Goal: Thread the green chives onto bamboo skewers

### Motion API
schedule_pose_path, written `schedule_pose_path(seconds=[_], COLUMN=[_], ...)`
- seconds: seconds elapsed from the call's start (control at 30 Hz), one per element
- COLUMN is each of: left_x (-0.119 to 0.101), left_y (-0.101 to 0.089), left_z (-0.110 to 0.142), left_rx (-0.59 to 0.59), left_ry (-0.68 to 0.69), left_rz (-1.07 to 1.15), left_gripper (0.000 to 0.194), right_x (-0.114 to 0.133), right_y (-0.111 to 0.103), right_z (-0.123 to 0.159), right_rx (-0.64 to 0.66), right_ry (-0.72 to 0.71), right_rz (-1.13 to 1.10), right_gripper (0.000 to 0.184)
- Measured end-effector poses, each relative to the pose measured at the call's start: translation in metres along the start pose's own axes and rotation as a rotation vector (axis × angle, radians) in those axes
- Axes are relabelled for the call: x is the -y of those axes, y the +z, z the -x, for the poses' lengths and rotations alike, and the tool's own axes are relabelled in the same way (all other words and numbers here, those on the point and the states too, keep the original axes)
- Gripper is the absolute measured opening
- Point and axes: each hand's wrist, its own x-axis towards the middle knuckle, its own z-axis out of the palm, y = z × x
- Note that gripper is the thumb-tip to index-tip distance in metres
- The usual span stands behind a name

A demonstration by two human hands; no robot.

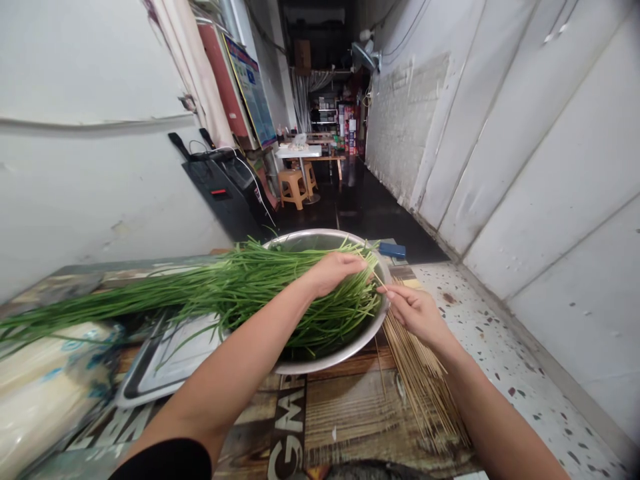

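A large heap of garlic chives [270, 280] fills a round steel bowl [340, 360], the long green leaves trailing over its left side. Above their pale stem ends, my left hand [340, 270] is closed, pinching chive stems. My right hand [413, 310], at the bowl's right rim, pinches a thin bamboo skewer [381, 283] that slants up toward the stems by my left fingertips. Whether the skewer touches the held stems is too small to tell. Beneath my right hand and forearm lies a loose pile of bamboo skewers [417, 373] on the table.
Left of the bowl are a metal tray [165, 373] and plastic-wrapped pale packages [55, 393] on the wood-patterned table [345, 413]. A blue object [393, 250] sits behind the bowl's right rim. Beyond stand a white table [300, 152], plastic stools [293, 187] and a black machine [225, 190].
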Motion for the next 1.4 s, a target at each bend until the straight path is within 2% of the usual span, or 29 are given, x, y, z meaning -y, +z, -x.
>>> schedule_pose_path(seconds=[0.1,0.27,0.37,0.5,0.53,0.67,0.83,0.97,1.07,1.13,1.27,1.4], left_x=[0.000,0.002,0.003,0.009,0.012,0.024,0.030,0.028,0.026,0.028,0.035,0.041], left_y=[-0.001,0.002,0.001,-0.014,-0.019,-0.028,-0.016,-0.006,-0.003,-0.001,0.000,-0.005], left_z=[0.003,0.004,-0.002,-0.013,-0.015,-0.019,-0.020,-0.022,-0.024,-0.026,-0.030,-0.032], left_rx=[0.129,0.187,0.087,-0.271,-0.303,-0.303,-0.359,-0.367,-0.362,-0.365,-0.445,-0.406], left_ry=[-0.027,-0.045,0.049,0.223,0.239,0.226,0.218,0.261,0.285,0.256,0.147,0.064], left_rz=[0.034,-0.198,-0.417,-0.811,-0.898,-1.127,-1.244,-1.189,-1.010,-0.844,-0.555,-0.431], left_gripper=[0.029,0.027,0.031,0.028,0.025,0.020,0.025,0.023,0.021,0.019,0.017,0.018], right_x=[-0.002,-0.011,-0.016,-0.022,-0.024,-0.024,-0.020,-0.022,-0.023,-0.024,-0.024,-0.024], right_y=[0.002,0.010,0.009,0.004,0.003,0.000,-0.001,-0.001,0.000,0.001,0.001,0.000], right_z=[0.002,0.002,-0.002,-0.008,-0.009,-0.011,-0.012,-0.013,-0.013,-0.013,-0.013,-0.014], right_rx=[-0.003,-0.016,-0.065,-0.098,-0.088,-0.074,-0.086,-0.083,-0.074,-0.069,-0.044,-0.029], right_ry=[-0.028,-0.062,-0.052,0.043,0.067,0.076,-0.076,-0.106,-0.116,-0.114,-0.131,-0.105], right_rz=[0.014,0.085,0.063,0.092,0.121,0.199,0.265,0.297,0.293,0.285,0.268,0.252], right_gripper=[0.042,0.036,0.035,0.029,0.026,0.022,0.027,0.028,0.031,0.032,0.032,0.033])
